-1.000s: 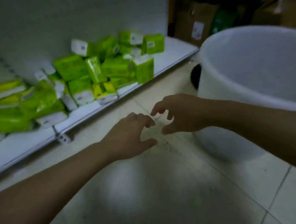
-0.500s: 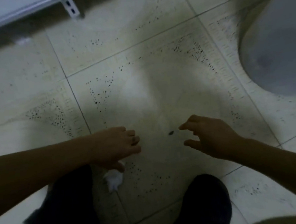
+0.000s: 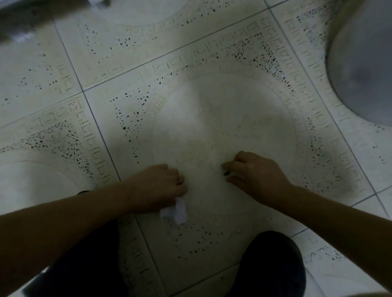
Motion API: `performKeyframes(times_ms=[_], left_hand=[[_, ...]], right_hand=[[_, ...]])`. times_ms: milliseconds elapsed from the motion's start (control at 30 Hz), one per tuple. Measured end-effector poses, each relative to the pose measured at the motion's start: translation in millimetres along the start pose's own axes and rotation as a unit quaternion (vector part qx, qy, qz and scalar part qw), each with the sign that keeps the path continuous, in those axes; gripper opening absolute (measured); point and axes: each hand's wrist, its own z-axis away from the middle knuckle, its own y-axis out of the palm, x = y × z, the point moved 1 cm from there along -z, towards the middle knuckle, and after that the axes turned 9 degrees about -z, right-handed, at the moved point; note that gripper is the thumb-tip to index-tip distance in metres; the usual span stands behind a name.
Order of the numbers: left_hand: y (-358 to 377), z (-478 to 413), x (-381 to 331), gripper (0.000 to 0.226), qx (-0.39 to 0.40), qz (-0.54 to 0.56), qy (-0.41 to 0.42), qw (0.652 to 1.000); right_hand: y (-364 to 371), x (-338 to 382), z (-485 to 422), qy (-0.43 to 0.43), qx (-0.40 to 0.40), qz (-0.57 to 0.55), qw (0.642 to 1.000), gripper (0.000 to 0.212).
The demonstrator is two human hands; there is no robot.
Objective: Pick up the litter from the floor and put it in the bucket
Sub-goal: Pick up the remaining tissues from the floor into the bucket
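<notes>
Head cam: left hand [image 3: 157,188] clenched on white paper scrap [image 3: 175,211], w/ scrap hanging below fist, just over floor [image 3: 211,123]. Right hand [image 3: 256,173] pinching tiny dark bit [image 3: 226,173] at fingertips, low near floor. Bucket [image 3: 374,71] far right, well apart from both hands.

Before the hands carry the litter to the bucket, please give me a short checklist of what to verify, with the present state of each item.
1. Left hand closed on the white paper scrap: ok, the paper hangs out below the fist.
2. Right hand pinching the small dark speck: cannot tell, the fingertips are at it but the grip is unclear.
3. Speck lifted off the floor tile: cannot tell.
4. Bucket within view: ok, at the upper right, apart from both hands.
5. Bucket opening visible: not ok, only its outer wall shows.
</notes>
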Motion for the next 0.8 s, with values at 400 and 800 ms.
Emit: performKeyframes(times_ms=[400, 800], left_hand=[[-27, -32, 25, 0.021, -0.078, 0.125, -0.102, 0.984], [-170, -90, 85, 0.018, -0.276, 0.249, -0.218, 0.902]], right_hand=[[11, -6, 0, 0.028, -0.048, -0.002, 0.998, 0.019], [-133, -5, 30, 0.097, -0.331, -0.135, 0.929, 0.015]])
